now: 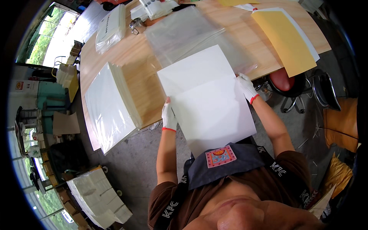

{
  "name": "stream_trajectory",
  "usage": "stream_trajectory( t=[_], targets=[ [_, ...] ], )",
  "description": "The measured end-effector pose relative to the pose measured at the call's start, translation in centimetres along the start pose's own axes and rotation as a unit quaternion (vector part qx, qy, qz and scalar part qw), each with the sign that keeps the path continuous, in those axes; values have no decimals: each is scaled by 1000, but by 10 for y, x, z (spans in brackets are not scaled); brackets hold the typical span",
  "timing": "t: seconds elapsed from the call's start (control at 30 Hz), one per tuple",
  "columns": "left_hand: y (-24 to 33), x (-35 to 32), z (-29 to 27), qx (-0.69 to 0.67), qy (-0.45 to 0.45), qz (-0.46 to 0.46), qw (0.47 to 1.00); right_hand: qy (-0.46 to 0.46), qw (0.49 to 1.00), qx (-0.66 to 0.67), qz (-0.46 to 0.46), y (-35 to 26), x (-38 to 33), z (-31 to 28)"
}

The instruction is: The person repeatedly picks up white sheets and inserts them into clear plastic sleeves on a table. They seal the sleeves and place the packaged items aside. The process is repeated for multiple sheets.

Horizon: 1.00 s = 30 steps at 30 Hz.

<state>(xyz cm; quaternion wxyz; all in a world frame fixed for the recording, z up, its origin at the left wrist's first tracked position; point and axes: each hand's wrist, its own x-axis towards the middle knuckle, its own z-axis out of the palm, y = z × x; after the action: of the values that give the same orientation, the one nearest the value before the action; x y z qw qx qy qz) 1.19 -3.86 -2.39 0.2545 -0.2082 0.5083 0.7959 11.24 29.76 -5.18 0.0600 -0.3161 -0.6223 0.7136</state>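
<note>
A large white sheet (207, 99) with a faint crease across it lies tilted in front of me, its near end close to my apron. My left hand (168, 117), in a white glove with a red cuff and a bare thumb, grips its left edge. On the opposite edge, my right hand (246, 86), gloved the same way, pinches the sheet near the table's front edge. A thin clear film edge shows along the sheet's left side; whether it encloses the sheet I cannot tell. Beyond the sheet lies a pile of clear plastic bags (184, 32).
On the wooden table (142, 90), a stack of white sheets in clear plastic (109, 103) stands left. Farther back are another wrapped stack (111, 28) and a metal clip-like object (135, 26). Yellow sheets (283, 42) overhang the right edge above a red-seated stool (281, 81).
</note>
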Motion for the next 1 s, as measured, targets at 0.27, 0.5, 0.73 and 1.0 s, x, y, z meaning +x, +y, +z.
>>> stream_trajectory(
  t=[0.27, 0.5, 0.73, 1.0],
  targets=[
    [-28, -9, -18, 32, 65, -20, 997, 45, 995, -87, 28, 30, -30, -16],
    [-48, -45, -20, 38, 39, 8, 998, 103, 990, -24, 96, 60, -49, -28],
    [-38, -17, -14, -30, 44, 22, 998, 12, 999, -44, 8, 32, -22, -15],
    [-77, -35, -40, 87, 58, 59, 993, -30, 985, -170, -21, 69, -18, -43]
  ],
)
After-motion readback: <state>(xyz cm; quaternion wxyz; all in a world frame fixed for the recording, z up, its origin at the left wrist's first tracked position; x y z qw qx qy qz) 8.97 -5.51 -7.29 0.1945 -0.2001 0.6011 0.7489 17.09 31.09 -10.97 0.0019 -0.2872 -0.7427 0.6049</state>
